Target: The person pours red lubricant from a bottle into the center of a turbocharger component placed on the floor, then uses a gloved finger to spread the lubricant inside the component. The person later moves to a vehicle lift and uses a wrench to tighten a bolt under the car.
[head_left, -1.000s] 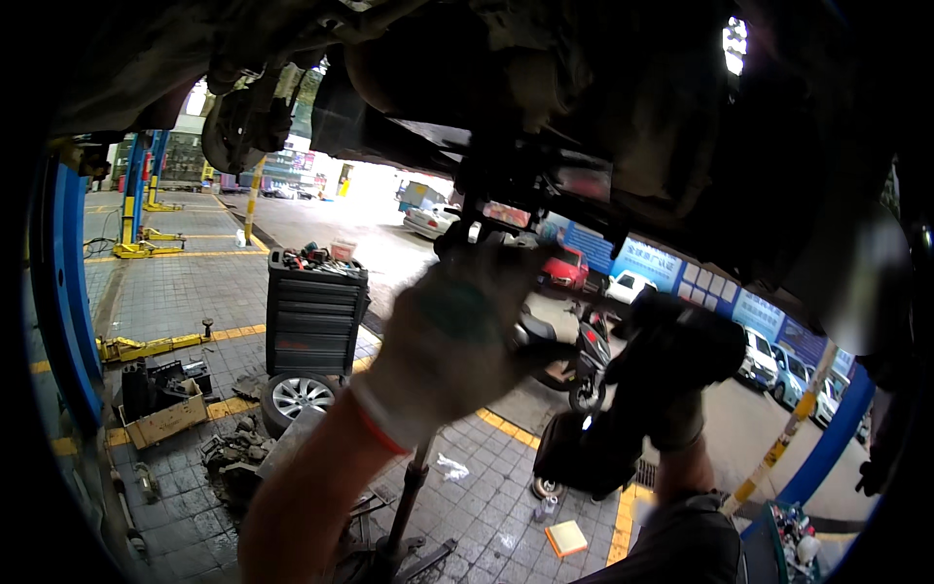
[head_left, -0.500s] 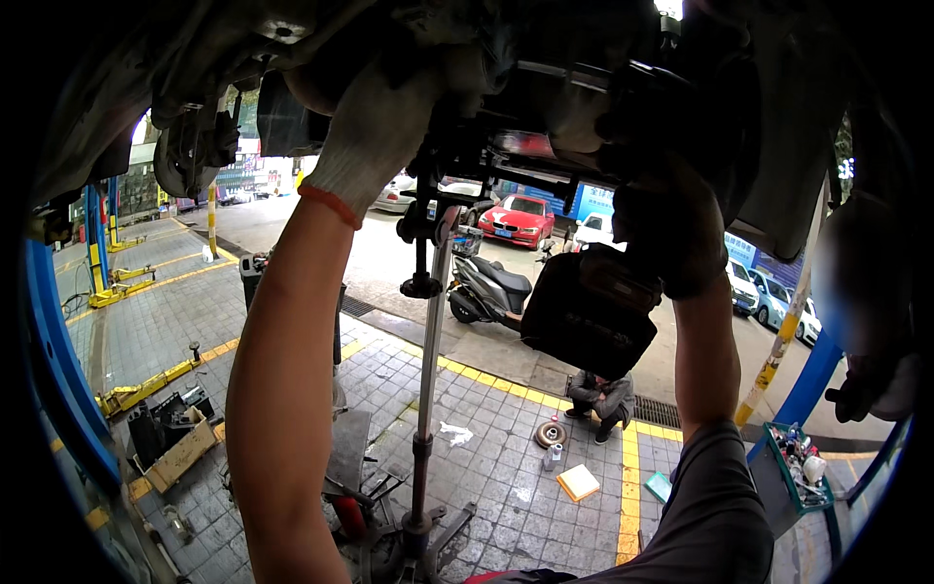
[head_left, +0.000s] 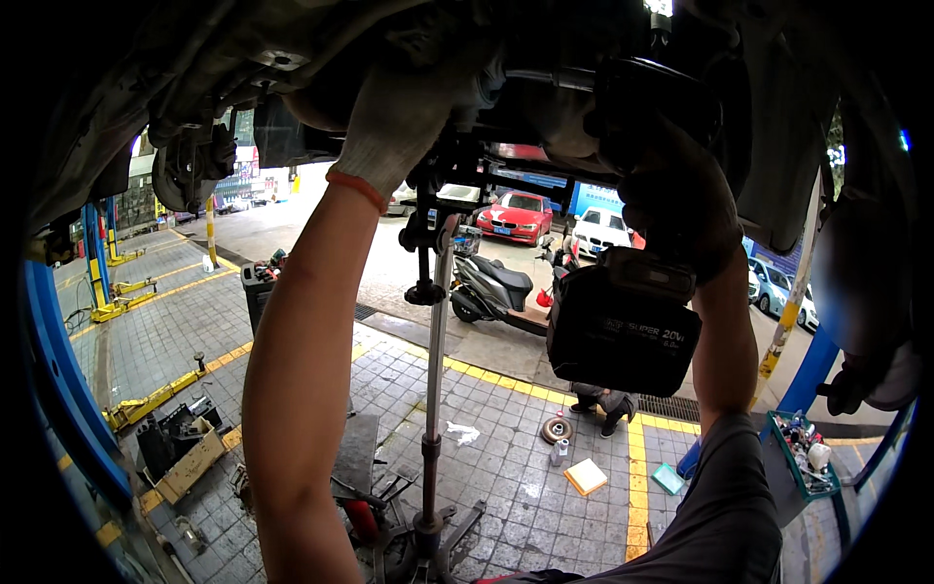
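Overhead is the dark underside of a raised car. My left hand, in a white knit glove with an orange cuff, reaches up into it; its fingers are lost in shadow. Dark-gloved, my right hand is wrapped round the grip of a cordless impact wrench, whose black battery pack hangs below the hand. From the tool's dark head a thin bar runs left toward my left hand; where it ends is too dark to make out. A jack's silver post stands upright between my forearms, its black head close to my left wrist.
Blue lift columns rise at both sides. On the tiled floor lie an open box of parts, an orange-framed filter and a green-framed one. A tool cart stands right. Beyond are a scooter, a crouching person and a red car.
The impact wrench and my right hand have shifted slightly right and down in the picture. My left forearm appears a little further right, and the whole view has moved a bit.
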{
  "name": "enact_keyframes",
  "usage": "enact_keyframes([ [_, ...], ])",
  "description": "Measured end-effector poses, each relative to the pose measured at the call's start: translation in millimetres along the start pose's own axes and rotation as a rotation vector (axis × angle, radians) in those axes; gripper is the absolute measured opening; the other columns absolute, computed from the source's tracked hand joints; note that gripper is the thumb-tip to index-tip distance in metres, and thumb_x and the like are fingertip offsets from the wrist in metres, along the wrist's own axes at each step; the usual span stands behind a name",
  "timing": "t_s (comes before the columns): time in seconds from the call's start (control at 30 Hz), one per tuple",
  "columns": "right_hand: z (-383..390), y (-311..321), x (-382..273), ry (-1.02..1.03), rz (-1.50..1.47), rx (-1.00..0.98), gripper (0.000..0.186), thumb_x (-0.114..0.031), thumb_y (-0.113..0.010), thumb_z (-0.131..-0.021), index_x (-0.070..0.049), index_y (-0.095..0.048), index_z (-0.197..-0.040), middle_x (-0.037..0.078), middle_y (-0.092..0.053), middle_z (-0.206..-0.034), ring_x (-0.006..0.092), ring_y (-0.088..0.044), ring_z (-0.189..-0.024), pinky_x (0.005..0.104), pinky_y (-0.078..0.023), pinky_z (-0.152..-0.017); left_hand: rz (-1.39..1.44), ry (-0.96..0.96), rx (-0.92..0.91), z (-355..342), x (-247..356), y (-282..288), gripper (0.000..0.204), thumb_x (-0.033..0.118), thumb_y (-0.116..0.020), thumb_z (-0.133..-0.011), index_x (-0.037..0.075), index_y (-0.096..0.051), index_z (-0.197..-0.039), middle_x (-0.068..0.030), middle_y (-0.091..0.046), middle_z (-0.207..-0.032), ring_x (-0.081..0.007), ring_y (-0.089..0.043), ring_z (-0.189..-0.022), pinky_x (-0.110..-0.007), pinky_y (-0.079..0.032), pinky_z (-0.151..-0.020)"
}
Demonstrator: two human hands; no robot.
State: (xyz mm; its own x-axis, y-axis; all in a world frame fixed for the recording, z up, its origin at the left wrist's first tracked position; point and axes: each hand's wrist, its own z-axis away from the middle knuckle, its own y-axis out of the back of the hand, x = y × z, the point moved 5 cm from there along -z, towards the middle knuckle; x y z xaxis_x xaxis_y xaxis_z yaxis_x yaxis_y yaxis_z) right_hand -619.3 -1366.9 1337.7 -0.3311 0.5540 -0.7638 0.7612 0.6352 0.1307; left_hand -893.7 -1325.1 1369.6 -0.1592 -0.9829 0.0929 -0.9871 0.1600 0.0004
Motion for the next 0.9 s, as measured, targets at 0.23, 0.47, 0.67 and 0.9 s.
enact_keyframes([
  [0.23, 4, 13, -10, 0.296, 0.849, 0.189, 0.044, -0.028, -0.07, -0.103, -0.001, -0.066, -0.138, 0.0, -0.064, -0.08, 0.0078, -0.06, -0.066, 0.025, -0.049, -0.058, -0.095, -0.003, -0.037, 0, 1, 2, 0.025, 0.03, -0.069, -0.107, 0.006, -0.075, -0.108, -0.0005, -0.073, -0.091, -0.0085, -0.068, -0.075, -0.027, -0.053, -0.068],
  [0.47, 3, -2, 7, 0.017, 0.154, 0.208, 0.034, -0.033, -0.07, -0.103, -0.002, -0.071, -0.118, 0.001, -0.063, -0.077, 0.0093, -0.059, -0.06, 0.0279, -0.049, -0.054, 0.096, 0.16, -0.023, 0, 17, -6, 0.019, 0.021, -0.069, -0.107, 0.003, -0.073, -0.101, -0.0047, -0.072, -0.083, -0.0134, -0.065, -0.069, -0.028, -0.05, -0.057],
  [0.67, 5, 2, 2, 0.1, 0.275, 0.149, 0.033, -0.031, -0.065, -0.105, -0.001, -0.069, -0.117, -0.001, -0.059, -0.071, 0.0077, -0.057, -0.059, 0.0259, -0.047, -0.053, 0.223, 0.179, -0.031, -2, 13, -9, 0.015, 0.015, -0.068, -0.108, 0.0, -0.07, -0.104, -0.0083, -0.073, -0.092, -0.0165, -0.068, -0.077, -0.03, -0.053, -0.062],
  [0.9, 4, -5, 4, 0.057, 0.189, 0.2, 0.034, -0.032, -0.065, -0.105, -0.001, -0.071, -0.117, 0.0, -0.061, -0.072, 0.0097, -0.059, -0.06, 0.0256, -0.046, -0.053, 0.645, 0.167, -0.1, -6, -5, -8, 0.01, 0.008, -0.067, -0.107, -0.002, -0.069, -0.107, -0.0108, -0.073, -0.099, -0.0192, -0.07, -0.084, -0.034, -0.058, -0.069],
])
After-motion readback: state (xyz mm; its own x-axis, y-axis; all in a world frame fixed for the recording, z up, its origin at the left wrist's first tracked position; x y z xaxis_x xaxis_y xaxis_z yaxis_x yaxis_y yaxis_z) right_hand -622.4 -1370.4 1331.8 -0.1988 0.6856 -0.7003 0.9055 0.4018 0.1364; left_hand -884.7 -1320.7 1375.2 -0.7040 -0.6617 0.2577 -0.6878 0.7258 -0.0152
